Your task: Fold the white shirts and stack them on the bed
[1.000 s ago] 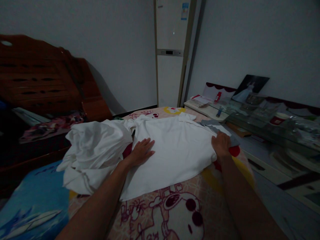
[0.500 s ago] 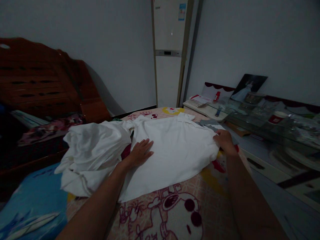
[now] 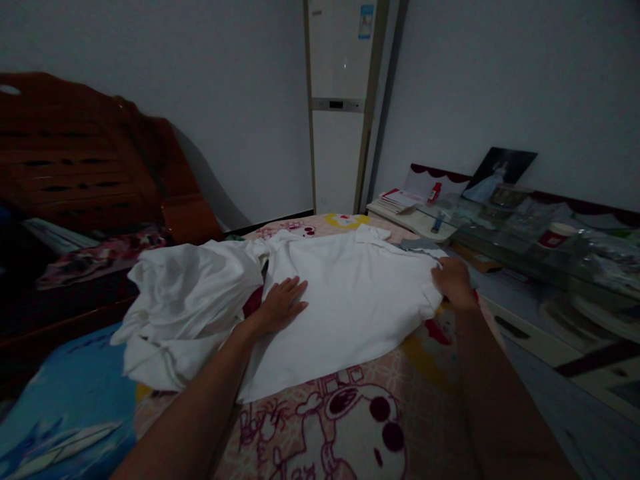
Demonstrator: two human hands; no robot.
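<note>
A white shirt (image 3: 340, 300) lies spread over a patterned pink blanket (image 3: 425, 407), its collar at the far side. My left hand (image 3: 280, 305) rests flat on the shirt's left part, fingers stretched out. At the right edge my right hand (image 3: 453, 280) is closed on the shirt's fabric, with its fingertips partly hidden. To the left, against the spread shirt, sits a crumpled heap of white cloth (image 3: 195, 300). Some grey cloth (image 3: 420, 245) shows behind the shirt's far right edge.
A glass-topped cabinet (image 3: 480, 233) along the right wall holds a paper cup (image 3: 556, 235), a photo (image 3: 500, 175) and papers (image 3: 397, 200). Wooden furniture (image 3: 75, 153) stands at the left, a tall air conditioner (image 3: 336, 153) in the corner. Blue fabric (image 3: 80, 407) covers the lower left.
My right hand has shifted slightly right and away, drawing the shirt's right edge outward with small creases. The left hand stays in place on the fabric.
</note>
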